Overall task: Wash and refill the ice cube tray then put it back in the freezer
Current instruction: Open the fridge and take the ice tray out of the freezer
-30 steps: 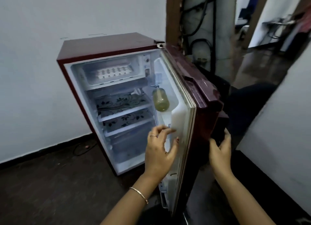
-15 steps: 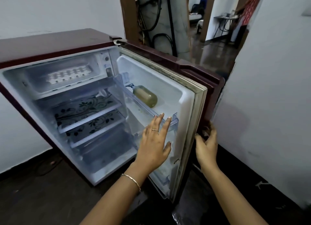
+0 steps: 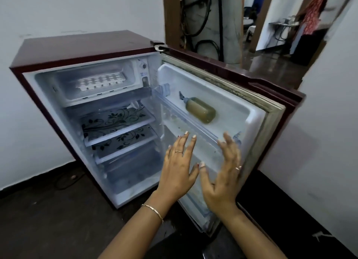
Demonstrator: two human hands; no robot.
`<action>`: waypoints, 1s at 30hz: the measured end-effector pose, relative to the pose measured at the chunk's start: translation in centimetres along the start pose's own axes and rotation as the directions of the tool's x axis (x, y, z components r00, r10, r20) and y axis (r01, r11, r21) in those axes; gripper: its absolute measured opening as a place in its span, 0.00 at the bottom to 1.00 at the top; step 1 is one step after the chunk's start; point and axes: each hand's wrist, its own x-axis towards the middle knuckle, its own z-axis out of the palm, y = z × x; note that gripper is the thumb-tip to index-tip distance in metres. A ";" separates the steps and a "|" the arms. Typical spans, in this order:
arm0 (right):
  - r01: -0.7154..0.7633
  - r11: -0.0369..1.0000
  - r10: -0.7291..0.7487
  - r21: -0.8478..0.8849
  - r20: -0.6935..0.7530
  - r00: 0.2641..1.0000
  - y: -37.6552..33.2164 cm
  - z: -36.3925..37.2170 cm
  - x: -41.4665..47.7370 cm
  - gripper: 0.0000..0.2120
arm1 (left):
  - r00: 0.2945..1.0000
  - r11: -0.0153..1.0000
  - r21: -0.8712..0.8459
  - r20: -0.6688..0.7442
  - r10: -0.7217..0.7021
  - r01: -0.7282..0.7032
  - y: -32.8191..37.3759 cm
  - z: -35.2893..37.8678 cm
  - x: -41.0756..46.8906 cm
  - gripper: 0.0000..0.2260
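A small maroon fridge (image 3: pixel 81 49) stands on the floor with its door (image 3: pixel 251 111) swung wide to the right. In the freezer compartment (image 3: pixel 64 96) at the top lies a white ice cube tray (image 3: pixel 100 81). My left hand (image 3: pixel 179 169) is held out with straight, spread fingers in front of the door's inner shelves, holding nothing. Beside it my right hand (image 3: pixel 222 173) is also spread open before the inner door liner, empty. Both hands are well below and to the right of the tray.
A bottle of yellowish liquid (image 3: pixel 200 109) lies in the door's upper rack. Two glass shelves with a floral print (image 3: pixel 116 123) sit below the freezer. A white wall (image 3: pixel 319 123) stands close behind the door. A person (image 3: pixel 311 14) stands in the far room.
The door has swung wider. My right hand let go of the door's outer edge and came round to its inner side beside my left hand. The view moved closer.
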 end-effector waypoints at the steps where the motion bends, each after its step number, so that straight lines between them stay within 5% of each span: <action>1: 0.008 1.000 -0.010 0.025 0.083 0.996 -0.3 1.5 0.3 0.31 | 0.999 0.999 -0.018 -0.016 -0.048 0.047 -1.1 -0.6 -0.2 0.33; 9: -0.212 0.956 0.057 0.202 0.581 0.812 0.4 17.0 6.3 0.26 | 0.836 0.861 -0.199 -0.216 -0.505 0.468 -14.9 -6.9 2.1 0.31; 19: -0.392 0.916 0.231 0.083 0.691 0.685 2.9 36.2 19.1 0.27 | 0.674 0.738 -0.309 -0.301 -0.675 0.600 -31.4 -14.6 11.2 0.30; 30: -0.189 0.977 0.202 -0.100 0.728 0.656 7.3 50.4 28.9 0.31 | 0.640 0.658 -0.379 -0.193 -0.744 0.651 -44.0 -15.5 22.1 0.34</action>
